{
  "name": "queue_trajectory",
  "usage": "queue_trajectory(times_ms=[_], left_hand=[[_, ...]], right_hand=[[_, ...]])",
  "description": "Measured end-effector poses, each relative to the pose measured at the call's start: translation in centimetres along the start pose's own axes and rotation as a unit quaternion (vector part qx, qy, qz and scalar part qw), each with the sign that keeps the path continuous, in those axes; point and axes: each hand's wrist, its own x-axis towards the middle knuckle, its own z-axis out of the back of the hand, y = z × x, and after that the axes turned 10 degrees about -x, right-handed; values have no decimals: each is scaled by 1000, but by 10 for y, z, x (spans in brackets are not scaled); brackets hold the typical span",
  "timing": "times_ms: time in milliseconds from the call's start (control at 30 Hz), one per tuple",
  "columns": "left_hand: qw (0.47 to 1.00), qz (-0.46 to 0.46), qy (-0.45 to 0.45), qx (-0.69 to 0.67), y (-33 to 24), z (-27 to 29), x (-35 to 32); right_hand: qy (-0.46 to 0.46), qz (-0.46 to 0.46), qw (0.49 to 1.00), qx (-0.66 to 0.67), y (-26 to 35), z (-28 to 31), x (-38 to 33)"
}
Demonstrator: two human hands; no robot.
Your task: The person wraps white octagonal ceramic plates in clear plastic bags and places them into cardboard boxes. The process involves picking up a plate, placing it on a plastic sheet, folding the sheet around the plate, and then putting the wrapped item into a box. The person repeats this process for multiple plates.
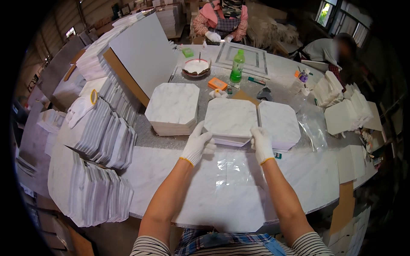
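Both my hands wear white knit gloves with yellow cuffs. My left hand (pixel 197 144) is closed at the near left corner of a white, grey-veined marble tile (pixel 232 116) with clipped corners. At its near right corner my right hand (pixel 262 144) grips the same tile. Under it lie more tiles, their near edges showing between my hands; whether the top tile is lifted off them I cannot tell. Left of it stands a taller stack of similar tiles (pixel 174 104), and close on the right a lower stack (pixel 279 123). Another tile (pixel 239 209) lies at the table's near edge, by a clear plastic film (pixel 232 168).
Tall rows of tiles (pixel 100 192) line the left side, beside a large white panel (pixel 143 53). Farther back are a bowl (pixel 196 67), a green bottle (pixel 237 66) and an orange box (pixel 217 83). Two people work across the table; more tiles (pixel 348 111) stand right.
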Motion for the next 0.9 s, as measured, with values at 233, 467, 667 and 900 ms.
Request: queue_trajectory(times_ms=[233, 467, 667, 900], left_hand=[[984, -10, 6, -175, -2, -9, 0], [961, -3, 24, -276, 20, -14, -41], [980, 112, 117, -114, 55, -3, -155], [951, 306, -40, -1, 109, 0, -258]], right_hand=[[85, -117, 974, 176, 21, 2, 2], [148, -60, 966, 203, 11, 35, -63], [162, -165, 953, 196, -67, 109, -182], [214, -269, 939, -14, -90, 163, -285]])
